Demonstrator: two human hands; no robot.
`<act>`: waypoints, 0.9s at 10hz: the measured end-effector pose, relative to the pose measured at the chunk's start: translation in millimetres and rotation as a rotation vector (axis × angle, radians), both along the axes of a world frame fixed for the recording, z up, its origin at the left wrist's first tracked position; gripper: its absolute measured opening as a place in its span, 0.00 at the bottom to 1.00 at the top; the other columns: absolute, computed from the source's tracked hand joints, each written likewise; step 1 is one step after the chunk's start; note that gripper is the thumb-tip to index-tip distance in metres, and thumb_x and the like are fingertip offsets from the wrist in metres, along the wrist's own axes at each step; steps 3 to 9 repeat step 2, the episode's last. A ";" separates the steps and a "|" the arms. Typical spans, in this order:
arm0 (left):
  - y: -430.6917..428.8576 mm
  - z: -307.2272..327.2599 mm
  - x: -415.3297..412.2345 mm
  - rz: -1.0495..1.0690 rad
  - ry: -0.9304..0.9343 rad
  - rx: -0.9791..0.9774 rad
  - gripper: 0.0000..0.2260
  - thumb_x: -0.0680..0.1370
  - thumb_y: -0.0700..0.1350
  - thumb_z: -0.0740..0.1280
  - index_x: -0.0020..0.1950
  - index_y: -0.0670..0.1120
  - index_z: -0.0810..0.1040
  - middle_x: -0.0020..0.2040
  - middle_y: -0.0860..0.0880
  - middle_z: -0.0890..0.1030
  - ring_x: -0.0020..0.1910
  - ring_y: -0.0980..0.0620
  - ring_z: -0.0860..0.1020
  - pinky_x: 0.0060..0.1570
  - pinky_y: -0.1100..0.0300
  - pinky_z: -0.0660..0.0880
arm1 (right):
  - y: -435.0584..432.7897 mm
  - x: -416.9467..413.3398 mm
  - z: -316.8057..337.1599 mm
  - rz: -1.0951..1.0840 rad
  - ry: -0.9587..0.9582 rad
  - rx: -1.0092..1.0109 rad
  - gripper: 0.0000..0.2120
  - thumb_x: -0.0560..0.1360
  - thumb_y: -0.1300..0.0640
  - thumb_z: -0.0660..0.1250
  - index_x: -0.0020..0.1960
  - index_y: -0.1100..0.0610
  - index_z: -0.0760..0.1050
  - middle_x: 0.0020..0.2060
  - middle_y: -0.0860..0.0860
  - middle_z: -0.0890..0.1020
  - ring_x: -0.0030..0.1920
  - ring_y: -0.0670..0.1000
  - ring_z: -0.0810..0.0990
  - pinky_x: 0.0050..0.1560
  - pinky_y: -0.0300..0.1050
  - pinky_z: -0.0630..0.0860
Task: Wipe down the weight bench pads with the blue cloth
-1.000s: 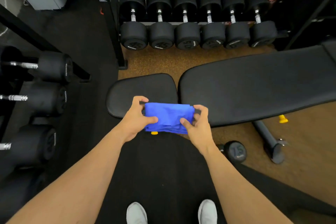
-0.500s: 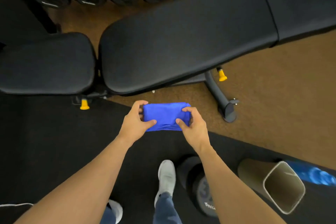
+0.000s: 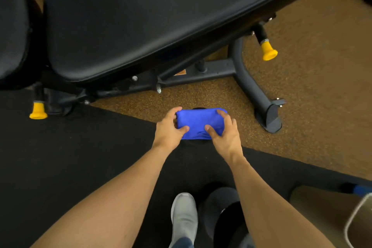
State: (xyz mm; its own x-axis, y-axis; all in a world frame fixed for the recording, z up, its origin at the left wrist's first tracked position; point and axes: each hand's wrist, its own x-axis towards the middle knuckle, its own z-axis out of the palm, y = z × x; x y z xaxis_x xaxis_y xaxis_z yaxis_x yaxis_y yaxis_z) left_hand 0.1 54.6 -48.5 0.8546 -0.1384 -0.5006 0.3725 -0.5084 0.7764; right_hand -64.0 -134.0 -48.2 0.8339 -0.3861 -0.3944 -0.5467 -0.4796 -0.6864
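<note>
Blue folded cloth (image 3: 199, 124) pinched at both ends by left hand (image 3: 170, 130) and right hand (image 3: 226, 133), below long black vinyl bench pad (image 3: 141, 18).

Back pad (image 3: 141, 16) top lies bare; frame leg (image 3: 253, 84) blocks floor beneath.

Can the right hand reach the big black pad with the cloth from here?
Probably yes. The right hand and left hand hold the cloth in front of the pad, apart from it, with nothing in between.
</note>
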 end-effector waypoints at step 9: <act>11.1 24.1 3.0 -0.121 -0.045 0.131 0.34 0.77 0.49 0.74 0.80 0.59 0.62 0.74 0.49 0.72 0.71 0.48 0.72 0.69 0.48 0.72 | 0.5 -0.2 13.2 0.077 0.091 -0.094 0.32 0.78 0.41 0.68 0.78 0.44 0.61 0.79 0.52 0.58 0.77 0.57 0.60 0.73 0.55 0.64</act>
